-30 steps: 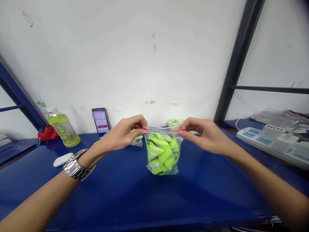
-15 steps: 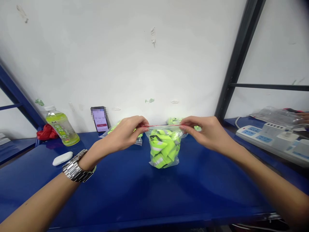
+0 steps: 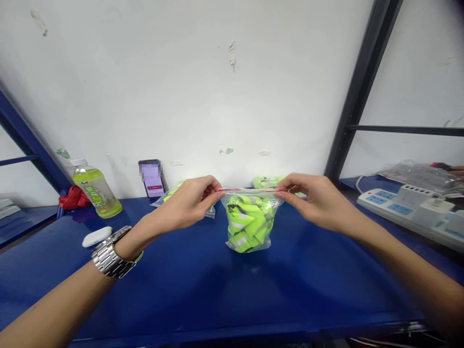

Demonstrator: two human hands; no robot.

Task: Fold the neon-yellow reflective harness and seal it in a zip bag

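Observation:
A clear zip bag (image 3: 249, 224) with a red strip along its top stands upright on the blue table (image 3: 174, 290). Folded neon-yellow fabric with silver bands fills it. My left hand (image 3: 194, 200) pinches the left end of the bag's top edge between thumb and fingers. At the opposite end of that edge, my right hand (image 3: 308, 198) pinches the other corner. The red strip is stretched between both hands. Behind my left hand lies another bag with yellow fabric (image 3: 170, 193), partly hidden. More yellow fabric (image 3: 266, 182) shows behind the held bag.
A phone (image 3: 151, 179) leans on the wall, beside a green drink bottle (image 3: 97, 191) and red plastic (image 3: 74, 197). A white case (image 3: 97, 237) lies near my watch. Power strips (image 3: 409, 208) sit at right; another person's hand (image 3: 456, 171) shows at the far right edge.
My right hand has shifted slightly right along with its end of the bag's top, and the gap between my hands is a little wider. The whole view has moved slightly.

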